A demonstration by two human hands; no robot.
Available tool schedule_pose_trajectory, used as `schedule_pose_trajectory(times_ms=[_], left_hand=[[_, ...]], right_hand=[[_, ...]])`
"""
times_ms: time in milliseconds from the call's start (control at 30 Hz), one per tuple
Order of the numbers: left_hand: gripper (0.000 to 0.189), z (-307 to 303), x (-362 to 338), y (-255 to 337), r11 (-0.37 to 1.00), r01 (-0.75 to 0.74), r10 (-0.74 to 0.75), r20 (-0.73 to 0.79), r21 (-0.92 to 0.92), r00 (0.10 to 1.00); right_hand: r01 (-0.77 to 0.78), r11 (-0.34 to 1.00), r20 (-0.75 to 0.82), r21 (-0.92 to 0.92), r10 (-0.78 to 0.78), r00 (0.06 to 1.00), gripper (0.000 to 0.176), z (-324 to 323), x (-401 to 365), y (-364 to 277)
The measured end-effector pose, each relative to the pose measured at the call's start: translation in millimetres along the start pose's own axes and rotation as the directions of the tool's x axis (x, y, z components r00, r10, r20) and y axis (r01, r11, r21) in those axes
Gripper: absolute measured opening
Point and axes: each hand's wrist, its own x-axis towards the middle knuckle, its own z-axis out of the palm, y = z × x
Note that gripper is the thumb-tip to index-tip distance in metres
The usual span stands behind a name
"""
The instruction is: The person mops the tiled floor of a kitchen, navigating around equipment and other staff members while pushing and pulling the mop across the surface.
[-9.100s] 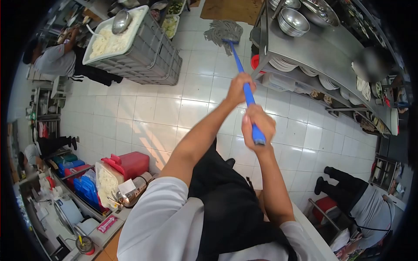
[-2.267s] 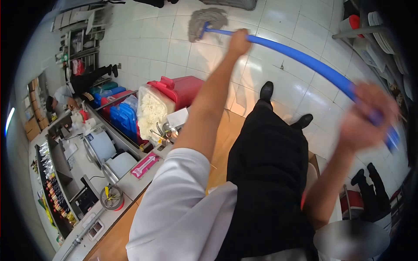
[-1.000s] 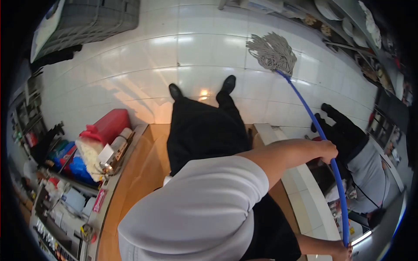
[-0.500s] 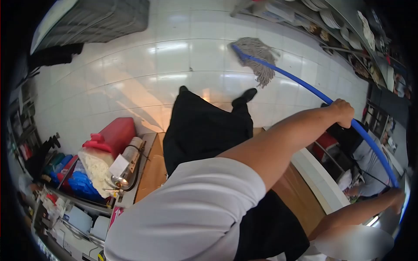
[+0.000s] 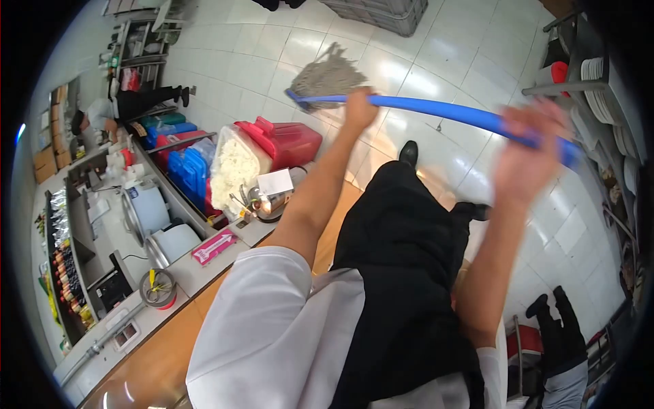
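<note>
A string mop (image 5: 330, 76) with a grey head and a blue handle is in my hands. Its head rests on the tiled floor (image 5: 262, 51), ahead and to the left. My left hand (image 5: 361, 109) is closed around the lower handle, just beside the mop head. Near the handle's upper end, at the right, my right hand (image 5: 530, 140) is wrapped around it, with its fingers blurred by motion. The handle runs nearly level across in front of me, above my black apron (image 5: 402, 238) and shoes.
To my left a counter (image 5: 255, 232) holds a red container (image 5: 289, 144), a tub of white food (image 5: 235, 170) and a tape roll (image 5: 158, 289). A grey crate (image 5: 388, 13) stands ahead, with plate racks (image 5: 599, 95) at right. Other people are at far left (image 5: 102, 112) and lower right (image 5: 565, 368).
My view has turned to the right. The mop has swung leftward across my body, its head now near the red container. My left hand has come closer to the mop head.
</note>
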Motion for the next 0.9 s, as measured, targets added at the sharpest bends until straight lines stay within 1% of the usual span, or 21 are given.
schedule_pose_trajectory(times_ms=[33,67,100,133,167,233,267,300,367,400,433,467,500,567,600,667,700,767,833,867,900], left_hand=[[0.025,-24,-5,-24,0.998,0.047,-0.048,0.013,0.042,0.999],[0.029,-42,-12,-38,0.985,0.104,-0.108,0.024,0.141,0.994],[0.024,-57,-16,-53,0.974,0.057,-0.082,0.107,0.220,0.991],[0.024,-68,-14,-53,0.973,0.049,-0.074,0.105,0.228,0.992],[0.021,-75,-13,-51,0.966,-0.011,-0.062,0.272,0.258,0.960],[0.018,-80,-7,-24,0.955,-0.139,-0.034,0.557,0.264,0.830],[0.020,-81,1,11,0.957,-0.133,-0.079,0.668,0.260,0.740],[0.021,-73,8,36,0.958,-0.166,-0.063,0.740,0.232,0.670],[0.021,-33,13,71,0.936,-0.265,-0.034,0.809,0.231,0.586],[0.023,-6,8,89,0.936,-0.315,0.061,0.811,0.155,0.583],[0.023,22,0,118,0.933,-0.315,0.037,0.825,0.173,0.564],[0.021,53,-17,147,0.931,-0.329,0.083,0.789,0.156,0.609],[0.020,94,-33,170,0.933,-0.326,0.061,0.826,0.152,0.561],[0.018,154,-82,239,0.933,-0.352,0.137,0.832,0.074,0.538],[0.018,186,-112,275,0.921,-0.388,0.211,0.817,0.017,0.537],[0.019,226,-170,370,0.882,-0.451,0.354,0.823,-0.137,0.444],[0.021,239,-204,419,0.866,-0.447,0.421,0.812,-0.226,0.405],[0.024,254,-263,517,0.797,-0.409,0.585,0.734,-0.444,0.345],[0.027,254,-319,602,0.681,-0.302,0.732,0.619,-0.667,0.284],[0.028,255,-346,638,0.620,-0.227,0.783,0.571,-0.752,0.246],[0.029,253,-369,671,0.571,-0.233,0.821,0.544,-0.787,0.175]], right_hand=[[-0.163,0.984,0.055,0.072,0.160,0.986,0.018,16,-19,27],[-0.291,0.957,0.156,-0.001,0.287,0.945,0.017,12,-33,50],[-0.302,0.950,0.204,-0.082,0.312,0.928,0.017,7,-48,61],[-0.302,0.939,0.254,-0.164,0.336,0.907,0.019,1,-56,63],[-0.301,0.941,0.252,-0.155,0.332,0.909,0.019,-7,-56,56],[-0.244,0.959,0.285,-0.147,0.278,0.917,0.024,-36,-55,35],[-0.191,0.979,0.324,-0.072,0.204,0.924,0.023,-50,-49,18],[-0.142,0.990,0.306,0.024,0.128,0.943,0.018,-63,-44,0],[-0.079,0.996,0.260,0.031,0.069,0.963,0.019,-106,-30,-34],[-0.075,0.996,0.206,0.037,0.066,0.976,0.023,-132,-28,-49],[-0.065,0.997,0.141,0.037,0.059,0.988,0.028,-160,-25,-66],[-0.047,0.998,0.123,0.036,0.042,0.992,0.028,-191,-25,-83],[-0.061,0.997,0.015,0.056,0.060,0.998,0.033,-227,-28,-104],[-0.038,0.999,-0.163,0.032,0.043,0.986,0.039,-310,-47,-165],[0.002,1.000,-0.130,0.007,-0.001,0.992,0.043,-352,-61,-204],[0.108,0.992,-0.128,-0.071,-0.117,0.985,0.051,-414,-93,-291],[0.165,0.983,-0.179,-0.082,-0.177,0.968,0.051,-433,-115,-345],[0.343,0.927,-0.162,-0.148,-0.365,0.917,0.042,-468,-169,-450],[0.479,0.752,-0.102,-0.453,-0.578,0.810,0.035,-475,-233,-550],[0.539,0.717,-0.109,-0.441,-0.639,0.761,0.034,-471,-270,-591],[0.596,0.677,-0.115,-0.433,-0.697,0.708,0.034,-466,-306,-632]])
